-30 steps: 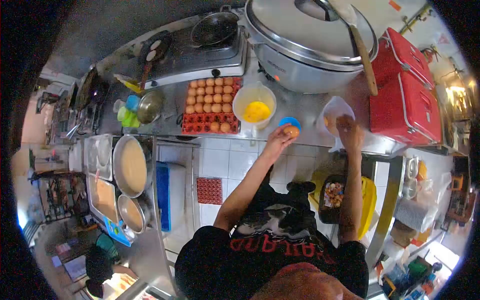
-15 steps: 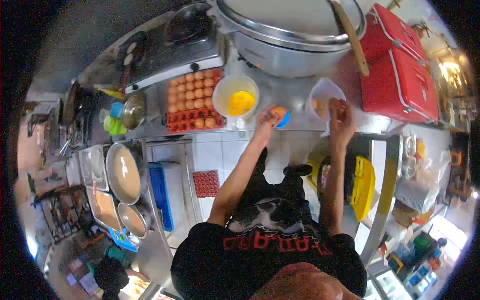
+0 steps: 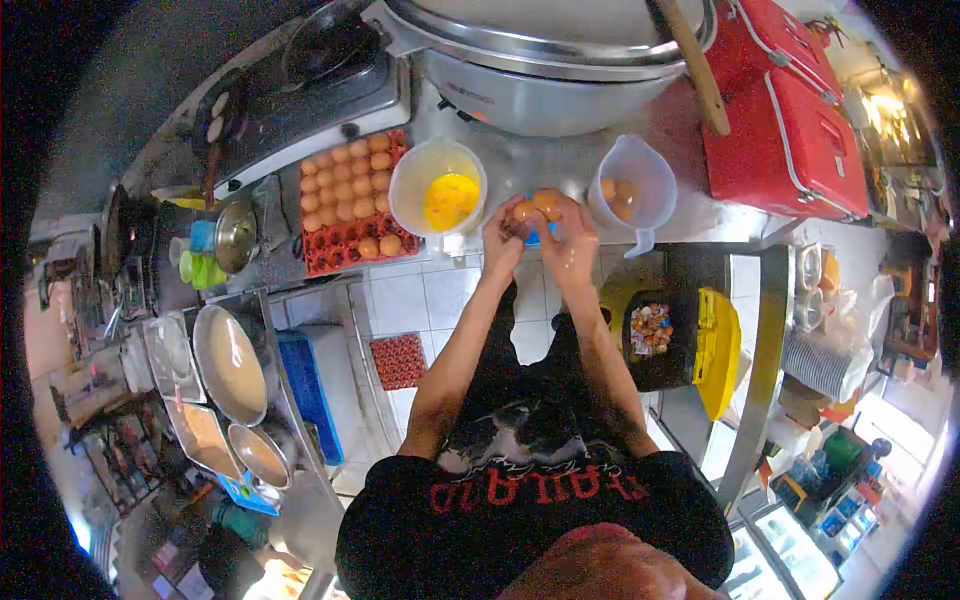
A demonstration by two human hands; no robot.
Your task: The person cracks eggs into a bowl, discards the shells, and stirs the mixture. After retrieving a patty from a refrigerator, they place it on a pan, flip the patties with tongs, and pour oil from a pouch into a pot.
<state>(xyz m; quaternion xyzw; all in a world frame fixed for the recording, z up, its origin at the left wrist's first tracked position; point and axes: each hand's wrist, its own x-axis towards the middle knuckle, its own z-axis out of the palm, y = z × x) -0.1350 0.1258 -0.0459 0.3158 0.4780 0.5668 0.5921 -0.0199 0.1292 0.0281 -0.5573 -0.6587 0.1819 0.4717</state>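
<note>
Over the front edge of the counter my two hands are close together, each closed around a brown egg. My left hand [image 3: 503, 236] grips one egg [image 3: 523, 211]. Beside it, a second egg [image 3: 548, 202] is in my right hand [image 3: 574, 243], and the two eggs look to be touching. Partly hidden below them is a small blue item [image 3: 533, 236]. On the left stands a white tub [image 3: 407, 190] with yellow beaten or broken egg [image 3: 452, 201] in it. To the right, a translucent pitcher [image 3: 655, 190] contains a few brown eggs [image 3: 621, 195].
A red egg tray [image 3: 318, 262] with several eggs lies left of the tub, near a stove [image 3: 330, 125]. Behind is a big metal pot [image 3: 530, 100] with a wooden paddle [image 3: 700, 75]. Red boxes [image 3: 785, 150] stand right. Below is a bin [image 3: 652, 365] with eggshells.
My right hand has come out of the pitcher with an egg and moved left to meet my left hand. The view has shifted slightly, and the bin below now shows.
</note>
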